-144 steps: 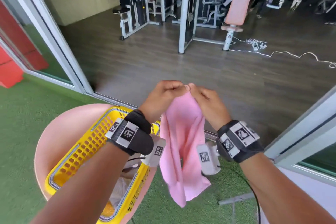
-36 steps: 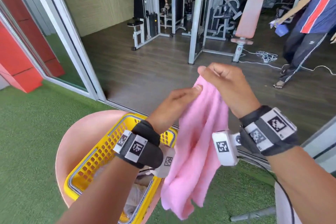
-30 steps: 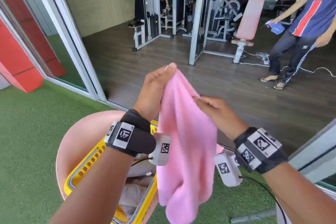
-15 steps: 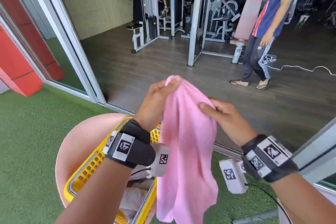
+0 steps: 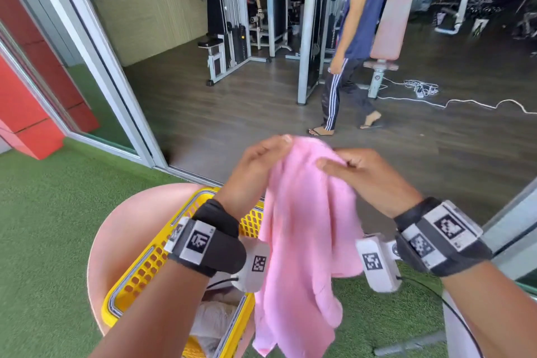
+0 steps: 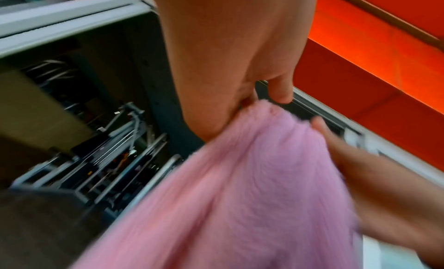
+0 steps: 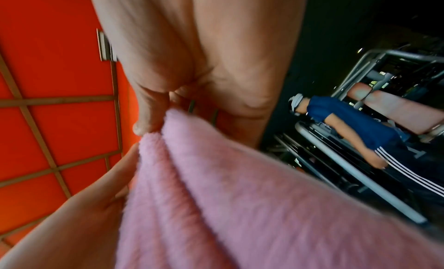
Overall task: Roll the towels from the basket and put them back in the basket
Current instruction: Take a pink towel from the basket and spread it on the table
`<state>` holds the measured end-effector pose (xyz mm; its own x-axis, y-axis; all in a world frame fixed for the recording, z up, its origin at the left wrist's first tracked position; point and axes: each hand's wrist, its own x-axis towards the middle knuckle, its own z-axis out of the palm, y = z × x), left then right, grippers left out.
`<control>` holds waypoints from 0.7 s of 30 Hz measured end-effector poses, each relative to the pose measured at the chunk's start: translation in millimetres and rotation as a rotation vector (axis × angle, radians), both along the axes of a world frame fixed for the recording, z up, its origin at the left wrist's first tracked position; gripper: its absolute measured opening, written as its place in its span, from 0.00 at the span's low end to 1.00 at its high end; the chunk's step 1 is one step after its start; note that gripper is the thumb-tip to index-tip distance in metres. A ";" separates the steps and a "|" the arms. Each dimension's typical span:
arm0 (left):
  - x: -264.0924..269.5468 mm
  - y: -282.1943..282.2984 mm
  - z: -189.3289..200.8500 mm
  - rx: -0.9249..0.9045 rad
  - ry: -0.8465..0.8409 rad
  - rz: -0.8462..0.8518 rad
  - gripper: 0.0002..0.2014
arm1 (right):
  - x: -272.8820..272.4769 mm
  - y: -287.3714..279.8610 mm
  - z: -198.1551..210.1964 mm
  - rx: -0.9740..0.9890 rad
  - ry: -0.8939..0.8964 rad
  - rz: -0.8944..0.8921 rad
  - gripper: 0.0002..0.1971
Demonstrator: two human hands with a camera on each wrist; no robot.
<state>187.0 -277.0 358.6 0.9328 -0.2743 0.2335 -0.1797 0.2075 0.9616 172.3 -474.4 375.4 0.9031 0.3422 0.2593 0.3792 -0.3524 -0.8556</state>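
Observation:
A pink towel (image 5: 302, 241) hangs in the air in front of me, above the right end of a yellow plastic basket (image 5: 145, 267). My left hand (image 5: 261, 160) pinches the towel's top edge at the left (image 6: 259, 121). At the top right, my right hand (image 5: 348, 166) holds the towel with thumb and fingers (image 7: 168, 136). The cloth droops in loose folds below both wrists. More pale towels (image 5: 215, 320) lie inside the basket, partly hidden by my left forearm.
The basket sits on a round pink table (image 5: 122, 229) standing on green turf (image 5: 43, 227). Ahead, a sliding-door frame (image 5: 96, 46) opens onto a gym floor with weight machines (image 5: 232, 26). A person in a blue shirt (image 5: 357, 38) walks there. A white cable (image 5: 465, 102) lies on the floor.
Both hands have come closer together at the towel's top and dropped a little. The towel swings and bunches between them. The person in blue has walked left across the gym floor.

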 end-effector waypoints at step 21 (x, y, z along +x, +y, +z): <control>4.5 8.5 3.5 -0.043 0.089 0.010 0.16 | 20.2 15.3 -16.2 -0.115 -0.139 -0.056 0.12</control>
